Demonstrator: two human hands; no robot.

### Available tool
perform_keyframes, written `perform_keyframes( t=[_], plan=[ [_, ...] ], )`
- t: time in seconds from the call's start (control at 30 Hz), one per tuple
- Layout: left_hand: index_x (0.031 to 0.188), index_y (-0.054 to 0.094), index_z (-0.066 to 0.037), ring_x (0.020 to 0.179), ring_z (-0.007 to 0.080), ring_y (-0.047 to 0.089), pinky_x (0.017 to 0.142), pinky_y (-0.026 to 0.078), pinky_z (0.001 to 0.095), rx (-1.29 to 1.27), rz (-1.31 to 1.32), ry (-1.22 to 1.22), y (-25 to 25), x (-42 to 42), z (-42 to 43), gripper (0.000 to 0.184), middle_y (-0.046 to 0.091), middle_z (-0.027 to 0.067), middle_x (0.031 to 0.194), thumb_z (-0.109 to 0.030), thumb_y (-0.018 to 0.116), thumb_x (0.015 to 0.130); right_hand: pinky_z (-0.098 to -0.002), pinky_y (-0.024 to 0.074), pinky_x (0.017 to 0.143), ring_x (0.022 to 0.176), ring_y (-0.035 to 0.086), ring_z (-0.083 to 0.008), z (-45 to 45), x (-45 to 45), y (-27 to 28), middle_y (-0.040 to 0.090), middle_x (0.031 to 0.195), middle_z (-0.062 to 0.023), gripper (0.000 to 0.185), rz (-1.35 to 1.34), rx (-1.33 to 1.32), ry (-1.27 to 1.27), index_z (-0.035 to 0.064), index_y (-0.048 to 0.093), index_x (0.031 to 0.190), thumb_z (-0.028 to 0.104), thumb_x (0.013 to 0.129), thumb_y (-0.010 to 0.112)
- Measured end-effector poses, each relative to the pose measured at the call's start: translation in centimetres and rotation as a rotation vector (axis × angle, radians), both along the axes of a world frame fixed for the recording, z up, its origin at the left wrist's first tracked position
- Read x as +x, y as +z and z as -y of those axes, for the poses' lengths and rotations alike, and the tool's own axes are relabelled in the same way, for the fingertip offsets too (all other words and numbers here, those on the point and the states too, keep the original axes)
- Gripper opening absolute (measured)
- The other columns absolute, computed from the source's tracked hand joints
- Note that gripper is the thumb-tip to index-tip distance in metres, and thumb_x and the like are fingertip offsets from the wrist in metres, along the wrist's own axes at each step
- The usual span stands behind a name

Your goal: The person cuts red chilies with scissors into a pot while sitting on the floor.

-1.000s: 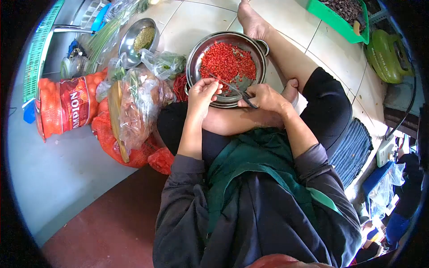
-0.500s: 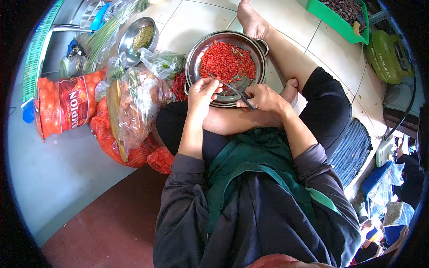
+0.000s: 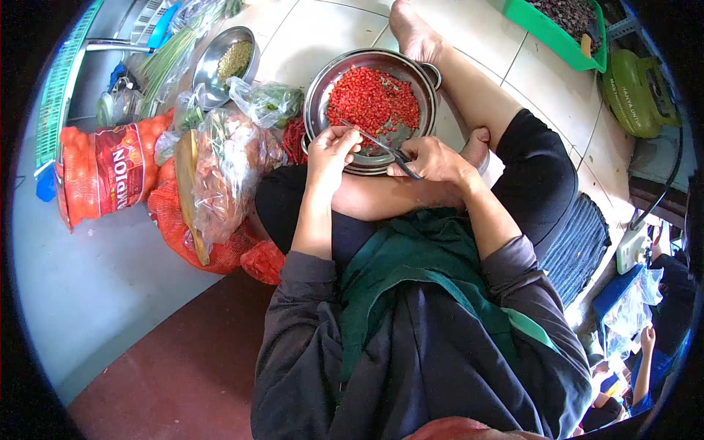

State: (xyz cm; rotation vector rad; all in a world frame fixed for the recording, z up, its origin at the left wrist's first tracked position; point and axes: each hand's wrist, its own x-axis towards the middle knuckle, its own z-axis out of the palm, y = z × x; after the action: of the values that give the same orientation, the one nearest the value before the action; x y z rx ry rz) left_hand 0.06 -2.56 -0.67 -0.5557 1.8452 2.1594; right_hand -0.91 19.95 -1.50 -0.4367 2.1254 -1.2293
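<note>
A metal pot (image 3: 314, 95) with loop handles stands on the floor, holding a heap of cut red chilies (image 3: 370, 95). Over its near rim, my right hand (image 3: 434, 161) is closed around the black handle of a pair of scissors (image 3: 381, 145). The blades point left and up across the pot toward my left fingertips. My left hand (image 3: 331, 154) is pinched at the pot's near left edge, by the blade tips. Whatever lies between those fingers is too small to make out. Whole red chilies (image 3: 293, 139) in plastic lie just left of the pot.
Left are a metal bowl (image 3: 255, 55) of greenish pieces, a plastic bag (image 3: 235, 183) of brownish food, a wooden board (image 3: 188, 198) and an orange net sack (image 3: 110, 169). A green crate (image 3: 543, 35) and gas cylinder (image 3: 638, 95) stand right. Another person's arm (image 3: 644, 367) shows lower right.
My hands and the scissors stay almost where they were over the pot. At lower right, another person's forearm has come up into view and a plastic-wrapped item there is no longer seen.
</note>
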Motion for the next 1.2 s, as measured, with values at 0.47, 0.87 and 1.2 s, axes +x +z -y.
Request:
perform_keyframes(
  t=[0.47,0.87,1.2],
  plan=[
    [0.091,0.060,-0.003,0.065,0.0070,0.055,0.054,0.043,0.0175,-0.001,-0.078,-0.036,0.0,0.0,0.8,0.012,0.064,0.0045,0.082,-0.013,0.064,0.088,-0.0337,0.0432,0.059,0.062,0.056,-0.0155,0.1,0.1,0.9,0.060,0.063,-0.0085,0.048,0.033,0.032,0.036,0.0000,0.062,0.074,0.047,0.075,0.072],
    [0.092,0.060,-0.004,0.066,0.0079,0.056,0.055,0.043,0.0182,0.132,-0.014,-0.061,-0.1,0.0,1.4,0.010,0.065,0.0060,0.085,-0.010,0.065,0.086,-0.0412,0.0460,0.067,0.072,0.063,-0.0313,-0.3,-0.2,0.9,0.061,0.072,-0.0215,0.055,-0.044,0.000,-0.022,-0.0030,0.063,0.074,0.051,0.072,0.070],
    [0.100,0.055,-0.005,0.072,0.0092,0.060,0.056,0.043,0.0182,0.039,-0.057,-0.067,0.1,-0.3,1.3,0.018,0.066,0.0079,0.090,-0.006,0.065,0.085,-0.0323,0.0441,0.060,0.062,0.056,-0.0142,0.2,0.1,0.5,0.060,0.063,-0.0059,0.045,0.024,0.012,0.043,0.0010,0.061,0.073,0.045,0.076,0.071]
  ],
)
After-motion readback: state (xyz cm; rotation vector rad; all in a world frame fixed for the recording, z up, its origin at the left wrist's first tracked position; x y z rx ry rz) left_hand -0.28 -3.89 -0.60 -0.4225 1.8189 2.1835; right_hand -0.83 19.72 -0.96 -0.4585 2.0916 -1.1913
